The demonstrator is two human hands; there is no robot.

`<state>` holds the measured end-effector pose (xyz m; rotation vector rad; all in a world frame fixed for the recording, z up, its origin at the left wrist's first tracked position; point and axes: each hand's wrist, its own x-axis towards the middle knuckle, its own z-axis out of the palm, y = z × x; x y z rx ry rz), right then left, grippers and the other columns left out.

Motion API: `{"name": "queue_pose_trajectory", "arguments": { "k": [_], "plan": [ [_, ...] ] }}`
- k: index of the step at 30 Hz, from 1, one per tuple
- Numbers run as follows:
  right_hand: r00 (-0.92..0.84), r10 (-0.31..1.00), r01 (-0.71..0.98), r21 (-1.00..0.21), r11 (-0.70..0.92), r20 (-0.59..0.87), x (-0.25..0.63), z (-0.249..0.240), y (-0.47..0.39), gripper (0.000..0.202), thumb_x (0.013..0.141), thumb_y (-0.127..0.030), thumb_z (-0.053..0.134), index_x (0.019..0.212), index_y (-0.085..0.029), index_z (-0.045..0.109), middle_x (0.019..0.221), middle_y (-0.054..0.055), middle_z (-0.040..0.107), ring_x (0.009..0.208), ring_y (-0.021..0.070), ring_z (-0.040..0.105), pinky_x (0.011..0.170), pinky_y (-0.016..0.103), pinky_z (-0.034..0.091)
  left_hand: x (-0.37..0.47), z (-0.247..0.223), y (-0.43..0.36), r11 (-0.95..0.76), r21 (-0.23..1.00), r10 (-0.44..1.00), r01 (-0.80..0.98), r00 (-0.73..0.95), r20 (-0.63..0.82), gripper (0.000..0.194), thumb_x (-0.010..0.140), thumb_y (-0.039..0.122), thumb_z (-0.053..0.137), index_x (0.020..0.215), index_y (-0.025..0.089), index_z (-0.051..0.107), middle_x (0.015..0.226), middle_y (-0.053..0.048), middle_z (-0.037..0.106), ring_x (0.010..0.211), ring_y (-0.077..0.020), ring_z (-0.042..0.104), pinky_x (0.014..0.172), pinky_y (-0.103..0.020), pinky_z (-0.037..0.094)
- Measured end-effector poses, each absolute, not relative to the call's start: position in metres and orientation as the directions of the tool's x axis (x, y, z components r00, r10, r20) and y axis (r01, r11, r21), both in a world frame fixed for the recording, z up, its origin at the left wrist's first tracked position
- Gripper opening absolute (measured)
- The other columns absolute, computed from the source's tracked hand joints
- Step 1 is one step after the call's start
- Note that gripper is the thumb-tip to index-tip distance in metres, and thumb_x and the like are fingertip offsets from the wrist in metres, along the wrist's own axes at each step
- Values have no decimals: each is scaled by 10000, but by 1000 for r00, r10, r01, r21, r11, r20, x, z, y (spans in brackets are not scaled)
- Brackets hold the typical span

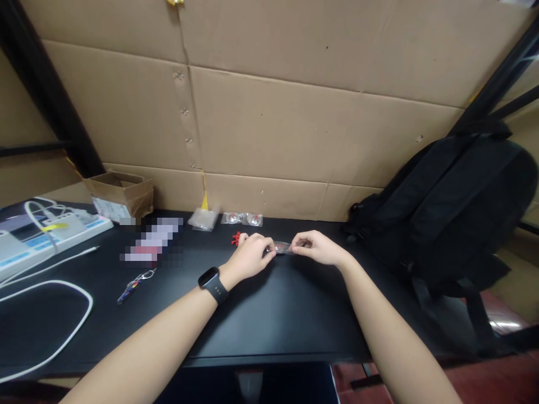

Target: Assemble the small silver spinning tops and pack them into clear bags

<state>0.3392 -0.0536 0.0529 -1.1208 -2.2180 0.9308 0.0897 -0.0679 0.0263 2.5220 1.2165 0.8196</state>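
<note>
Between my two hands is a small clear plastic bag with something red and grey showing inside. My left hand pinches its left end, and a dark watch is on that wrist. At the bag's right end, my right hand grips the edge with thumb and fingers. Small red pieces lie just left of my left hand, partly covered by it. Farther back on the black table are two clear packets, a left one and a right one, each holding a round shiny item.
A pile of clear bags lies by the cardboard wall. At left are an open cardboard box, a power strip, white cables, a keychain and a blurred-out item. A black backpack stands at right.
</note>
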Motion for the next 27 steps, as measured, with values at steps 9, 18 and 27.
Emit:
{"name": "queue_pose_trajectory", "arguments": {
  "k": [9,18,27],
  "plan": [
    [-288,952,609,-748,264,102,316,26,-46,238,830,-270,668,1054,-215,607,626,-20,710,560,151,662,574,235,479,95,19,-64,-384,655,923,651,297,246,259,930,300,528,1171,250,605,800,18,773,928,-225,710,928,-380,353],
    [-310,946,491,-837,242,92,322,30,-46,492,811,-297,713,1271,-239,545,746,-6,733,529,121,617,546,227,472,99,19,-70,-463,639,886,614,337,318,508,881,433,650,1323,281,450,860,17,775,1014,-264,696,976,-445,331],
    [-553,829,299,-907,296,88,327,34,-47,675,674,-234,841,1306,-202,606,950,59,755,774,149,669,717,277,531,86,21,-62,-481,772,869,415,344,356,509,842,252,692,1308,293,490,835,41,760,817,-175,727,877,-322,491]
  ]
}}
